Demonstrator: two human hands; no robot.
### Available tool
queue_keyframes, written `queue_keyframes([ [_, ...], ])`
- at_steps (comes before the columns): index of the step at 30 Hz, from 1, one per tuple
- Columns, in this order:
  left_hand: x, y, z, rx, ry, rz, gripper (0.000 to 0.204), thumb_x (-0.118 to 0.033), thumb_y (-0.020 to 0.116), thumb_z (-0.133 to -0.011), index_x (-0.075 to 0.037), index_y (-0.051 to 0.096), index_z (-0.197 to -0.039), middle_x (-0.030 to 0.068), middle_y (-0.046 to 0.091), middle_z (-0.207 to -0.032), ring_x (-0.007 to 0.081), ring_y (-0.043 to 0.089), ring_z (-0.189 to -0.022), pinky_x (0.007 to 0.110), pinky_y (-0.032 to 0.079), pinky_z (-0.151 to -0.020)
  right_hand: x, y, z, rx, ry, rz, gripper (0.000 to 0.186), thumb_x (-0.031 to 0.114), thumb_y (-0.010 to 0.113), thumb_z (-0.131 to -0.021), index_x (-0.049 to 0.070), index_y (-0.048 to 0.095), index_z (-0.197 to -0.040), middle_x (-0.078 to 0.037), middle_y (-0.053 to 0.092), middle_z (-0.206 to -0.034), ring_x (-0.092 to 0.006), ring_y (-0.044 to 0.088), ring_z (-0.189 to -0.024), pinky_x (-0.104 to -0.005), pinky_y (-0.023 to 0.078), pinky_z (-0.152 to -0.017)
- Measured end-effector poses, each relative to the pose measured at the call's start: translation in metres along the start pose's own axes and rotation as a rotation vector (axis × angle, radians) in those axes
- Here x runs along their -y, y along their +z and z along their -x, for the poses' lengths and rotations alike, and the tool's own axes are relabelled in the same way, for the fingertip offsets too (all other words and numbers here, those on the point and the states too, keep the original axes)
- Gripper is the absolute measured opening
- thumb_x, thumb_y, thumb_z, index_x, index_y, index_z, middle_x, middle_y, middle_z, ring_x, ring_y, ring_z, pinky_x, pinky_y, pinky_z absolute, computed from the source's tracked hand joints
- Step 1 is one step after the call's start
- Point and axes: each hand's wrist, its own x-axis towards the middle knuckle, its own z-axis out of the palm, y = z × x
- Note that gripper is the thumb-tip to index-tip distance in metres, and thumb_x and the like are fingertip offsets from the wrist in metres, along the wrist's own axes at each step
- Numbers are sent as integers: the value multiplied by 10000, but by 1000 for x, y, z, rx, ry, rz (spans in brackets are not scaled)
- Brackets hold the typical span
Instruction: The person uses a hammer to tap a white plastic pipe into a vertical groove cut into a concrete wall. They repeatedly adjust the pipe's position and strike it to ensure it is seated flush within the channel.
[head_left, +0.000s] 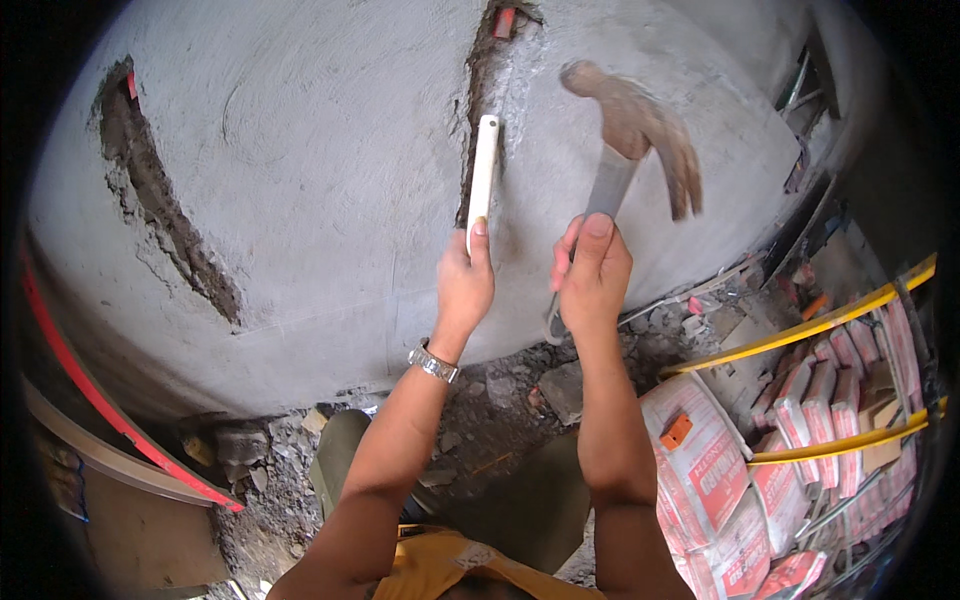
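Observation:
My right hand (594, 268) is wrapped round the grey handle of a claw hammer (625, 125), its thumb lying along the grip. The hammer's brown, rusty-looking head is raised in front of the wall and smeared by motion. My left hand (466, 282), with a metal watch on the wrist, grips the lower end of a narrow white bar (484, 180). A small dark hole shows near the bar's upper end. The bar stands nearly upright beside a rough vertical groove (477, 90) in the grey plastered wall (330, 170). Whether it touches the wall I cannot tell.
A second groove (160, 200) runs down the wall at left. Rubble (500, 385) lies along its foot. Red-and-white sacks (690, 450) and yellow bars (800, 330) stand at right. A red curved edge (100, 390) borders the left side.

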Motion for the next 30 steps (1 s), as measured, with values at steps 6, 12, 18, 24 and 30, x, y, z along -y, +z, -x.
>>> queue_keyframes([
  [6, -19, 5, 3, 69, -147, 197, 478, -498, 459, -1099, -78, 535, -884, -41, 446, -651, 54, 406, -536, 261, 358, -466, -29, 7, -48, 224, 272, 451, 589, 552, 453, -1077, 44, 556, -797, -21, 480, -581, -131, 487, -446, -316, 410, -425],
  [12, -27, 12, 4, 89, -176, 244, 461, -520, 437, -1098, -115, 489, -884, -65, 395, -619, 32, 352, -468, 235, 278, -374, -19, 15, -48, 40, -53, 307, 711, 625, 416, -1058, -8, 565, -771, -92, 527, -572, -204, 544, -435, -369, 460, -428],
  [18, -47, -5, 3, 166, -265, 296, 460, -535, 404, -1102, -140, 467, -875, -77, 370, -597, 37, 298, -444, 238, 266, -375, 18, 11, -58, 255, 396, 427, 765, 624, 444, -1035, -94, 682, -926, -348, 681, -852, -514, 695, -911, -547, 541, -823],
  [24, -57, 0, 7, 243, -302, 382, 481, -532, 386, -1109, -121, 459, -869, -54, 363, -605, 61, 298, -451, 243, 272, -395, -26, 10, -64, 280, 228, 544, 784, 683, 410, -1029, -42, 595, -794, -107, 575, -602, -245, 566, -445, -399, 479, -440],
  [30, -74, -16, 49, 406, -474, 501, 465, -533, 398, -1107, -101, 494, -966, -45, 370, -642, 70, 320, -476, 235, 263, -414, -11, -14, -21, 124, 417, 25, 714, 605, 413, -1063, -18, 599, -769, -94, 553, -572, -222, 563, -454, -389, 471, -454],
])
